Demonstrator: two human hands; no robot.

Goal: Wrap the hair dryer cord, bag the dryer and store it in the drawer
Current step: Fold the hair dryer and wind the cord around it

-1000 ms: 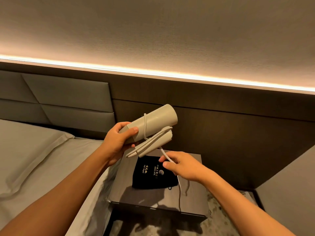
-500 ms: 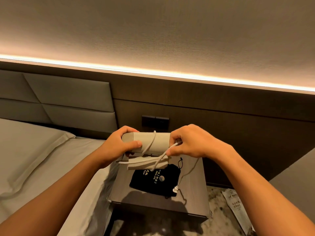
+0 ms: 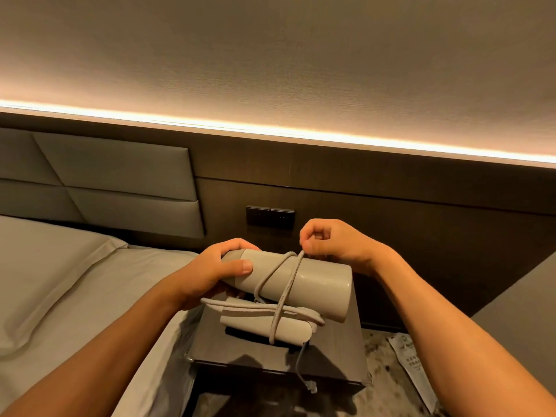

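Note:
A beige hair dryer (image 3: 319,284) with its handle folded under the barrel is held level above the nightstand (image 3: 340,365). My left hand (image 3: 216,272) grips the barrel's left end. My right hand (image 3: 334,240) pinches the pale cord (image 3: 284,296) just above the barrel; the cord crosses the barrel and folded handle in two loops. A thin string with a small toggle (image 3: 311,387) hangs below the dryer over the nightstand's front edge. The black bag (image 3: 255,335) lies on the nightstand, almost wholly hidden under the dryer.
The bed (image 3: 90,284) with a pillow lies to the left, against a padded headboard. A dark switch plate (image 3: 270,216) sits on the wall panel behind. A printed paper packet (image 3: 415,362) lies on the floor at right. The nightstand's front is largely hidden.
The dryer has dropped lower and levelled. My right hand carried the cord from below, over the barrel's top, adding a second loop; the bag is now hidden under the dryer.

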